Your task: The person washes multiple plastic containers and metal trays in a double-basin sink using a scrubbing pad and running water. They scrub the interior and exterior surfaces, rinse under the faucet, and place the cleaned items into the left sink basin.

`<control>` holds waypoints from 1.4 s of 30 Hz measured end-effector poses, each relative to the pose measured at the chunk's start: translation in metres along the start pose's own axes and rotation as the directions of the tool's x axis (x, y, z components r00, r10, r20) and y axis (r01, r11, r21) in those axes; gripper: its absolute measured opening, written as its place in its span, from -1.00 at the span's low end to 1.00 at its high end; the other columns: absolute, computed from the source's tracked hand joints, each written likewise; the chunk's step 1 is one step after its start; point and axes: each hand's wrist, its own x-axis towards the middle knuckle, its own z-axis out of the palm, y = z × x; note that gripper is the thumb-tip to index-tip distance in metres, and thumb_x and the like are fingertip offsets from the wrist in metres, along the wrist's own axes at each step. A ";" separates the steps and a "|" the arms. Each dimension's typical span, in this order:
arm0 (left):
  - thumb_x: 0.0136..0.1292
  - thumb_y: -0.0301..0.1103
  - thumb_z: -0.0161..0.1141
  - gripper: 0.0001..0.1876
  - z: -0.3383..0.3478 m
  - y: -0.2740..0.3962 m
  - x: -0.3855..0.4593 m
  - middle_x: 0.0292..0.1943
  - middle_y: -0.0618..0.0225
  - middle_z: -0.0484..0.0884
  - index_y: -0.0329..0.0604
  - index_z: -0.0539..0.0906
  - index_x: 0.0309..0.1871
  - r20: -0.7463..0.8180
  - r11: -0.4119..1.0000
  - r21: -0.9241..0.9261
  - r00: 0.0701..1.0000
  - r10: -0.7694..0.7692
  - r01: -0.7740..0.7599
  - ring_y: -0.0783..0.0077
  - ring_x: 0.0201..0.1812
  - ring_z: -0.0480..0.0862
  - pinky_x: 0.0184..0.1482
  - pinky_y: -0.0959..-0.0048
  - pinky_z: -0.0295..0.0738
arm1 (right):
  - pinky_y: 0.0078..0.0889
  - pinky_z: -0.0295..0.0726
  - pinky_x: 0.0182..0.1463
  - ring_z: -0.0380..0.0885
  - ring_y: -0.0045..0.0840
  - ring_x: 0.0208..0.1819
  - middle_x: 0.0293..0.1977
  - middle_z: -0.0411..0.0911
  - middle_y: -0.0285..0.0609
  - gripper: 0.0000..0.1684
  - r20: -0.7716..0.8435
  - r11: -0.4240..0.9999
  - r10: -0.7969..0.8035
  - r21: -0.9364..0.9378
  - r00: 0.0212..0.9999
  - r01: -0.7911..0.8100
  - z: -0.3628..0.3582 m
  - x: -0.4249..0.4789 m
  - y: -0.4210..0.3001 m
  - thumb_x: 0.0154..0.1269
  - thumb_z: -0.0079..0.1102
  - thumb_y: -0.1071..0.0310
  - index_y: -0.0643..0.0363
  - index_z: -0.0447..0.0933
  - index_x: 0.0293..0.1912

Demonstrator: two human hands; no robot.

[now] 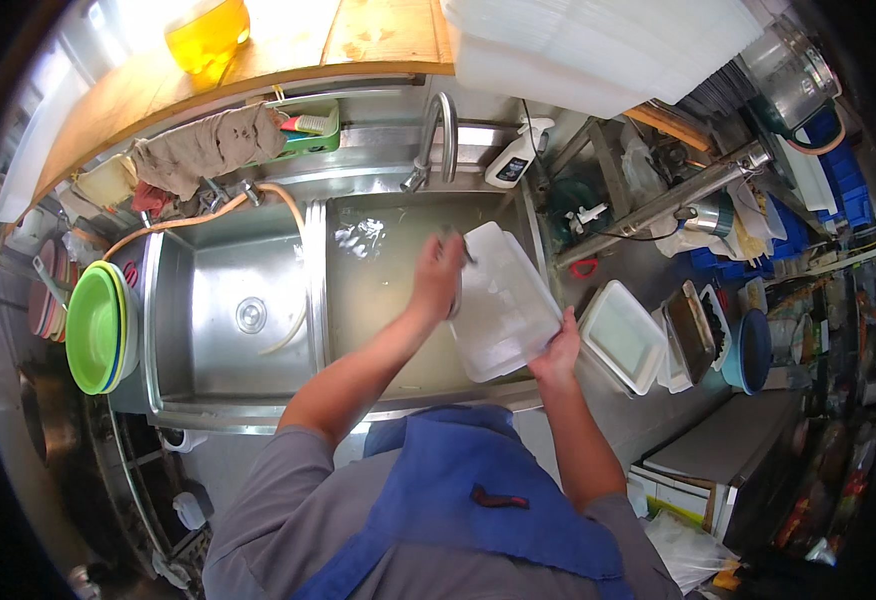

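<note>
My right hand (557, 349) grips the lower right edge of a white plastic tray (509, 307), tilted above the right sink basin (378, 315), which holds cloudy water. At the tray's left side, my left hand (438, 274) is closed around a small dark object, blurred and too unclear to name. The left basin (246, 262) is of stainless steel, with a round drain. Between the two basins and the wall stands a curved metal faucet (449, 139).
A spray bottle (513, 161) stands behind the right basin. Green and other coloured basins (94, 328) lean at the left. White containers (624, 337) and a blue basin (753, 351) are at the right. An orange hose (205, 214) runs into the left basin.
</note>
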 end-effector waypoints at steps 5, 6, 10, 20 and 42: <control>0.50 -0.20 0.07 -0.74 -0.010 0.012 0.033 -0.29 0.35 0.59 -0.23 0.57 -0.02 -0.080 0.989 0.067 0.987 0.137 -0.132 0.42 -0.32 0.59 -0.16 0.49 0.46 | -0.01 0.31 0.42 0.42 -0.12 0.30 0.25 0.48 0.02 -0.26 0.051 0.997 0.070 0.022 0.996 -0.072 0.017 -0.015 0.002 0.53 -0.23 -0.17 0.30 0.39 0.30; 0.46 -0.32 0.08 -0.78 -0.026 -0.027 0.039 -0.10 0.22 0.61 -0.18 0.57 0.05 0.131 0.919 0.350 0.981 0.145 -0.183 0.34 -0.24 0.61 -0.09 0.40 0.46 | -0.01 0.31 0.42 0.43 -0.12 0.30 0.25 0.49 0.02 -0.26 0.049 0.997 0.069 0.013 0.996 -0.070 0.023 -0.018 0.002 0.53 -0.23 -0.17 0.30 0.39 0.30; 0.34 -0.36 0.17 -0.64 -0.025 -0.053 -0.031 0.32 0.01 0.45 -0.15 0.54 0.18 0.504 0.704 0.551 0.851 0.147 -0.448 -0.06 0.38 0.39 0.36 0.12 0.31 | -0.03 0.33 0.41 0.46 -0.13 0.27 0.22 0.52 0.00 -0.27 0.060 1.000 0.000 0.016 0.998 -0.001 0.001 -0.018 -0.004 0.50 -0.18 -0.15 0.30 0.40 0.29; 0.38 -0.35 0.13 -0.47 -0.046 -0.041 0.014 0.37 -0.15 0.37 -0.21 0.36 0.39 0.332 0.617 0.713 0.936 0.121 -0.333 -0.07 0.42 0.36 0.45 0.15 0.19 | -0.03 0.40 0.35 0.51 -0.15 0.21 0.17 0.56 -0.02 -0.34 0.092 0.999 0.021 -0.035 0.996 -0.018 0.011 -0.036 -0.015 0.49 -0.13 -0.10 0.28 0.43 0.25; 0.30 -0.36 0.17 -0.43 -0.022 -0.012 -0.097 0.50 0.07 0.24 -0.11 0.37 0.40 0.717 0.649 0.425 0.672 0.185 -0.632 -0.08 0.55 0.13 0.53 -0.11 -0.05 | -0.12 0.39 0.35 0.50 -0.22 0.22 0.19 0.54 -0.06 -0.39 -0.037 0.999 0.007 -0.040 0.999 -0.008 0.007 -0.020 -0.015 0.51 -0.18 -0.05 0.26 0.46 0.21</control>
